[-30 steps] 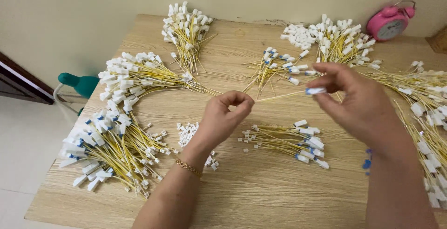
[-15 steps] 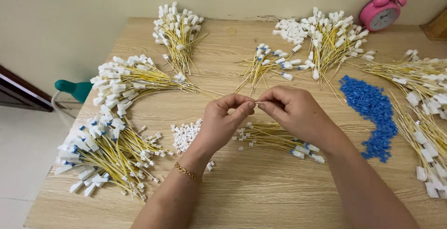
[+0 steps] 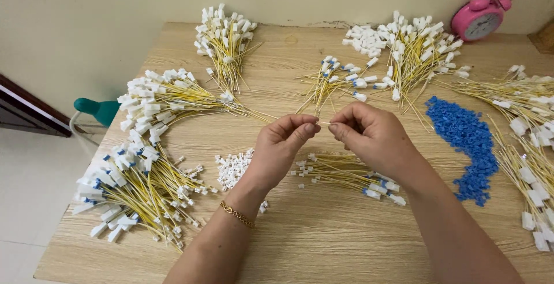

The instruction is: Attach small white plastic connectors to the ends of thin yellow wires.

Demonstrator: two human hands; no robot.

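My left hand [image 3: 283, 145] and my right hand [image 3: 372, 137] meet above the middle of the wooden table [image 3: 323, 243]. Their fingertips pinch the end of a thin yellow wire [image 3: 324, 123] between them. Whether a small connector sits on the wire's end is hidden by the fingers. A gold bracelet [image 3: 236, 215] circles my left wrist. Just below my hands lies a small bundle of yellow wires with white connectors [image 3: 343, 171]. A little pile of loose white connectors [image 3: 234, 165] lies by my left wrist.
Large fans of yellow wires with white plugs lie at the left [image 3: 138, 174], the upper left [image 3: 167, 96], the back [image 3: 225, 38], the back right [image 3: 415, 50] and the right edge [image 3: 531, 145]. A heap of blue pieces [image 3: 467, 139] lies right of my hands. A pink alarm clock [image 3: 479, 18] stands at the back.
A second ago my hands were apart with the wire stretched between them. The right hand has moved left until both hands' fingertips meet. The view has shifted, and the blue heap is uncovered.
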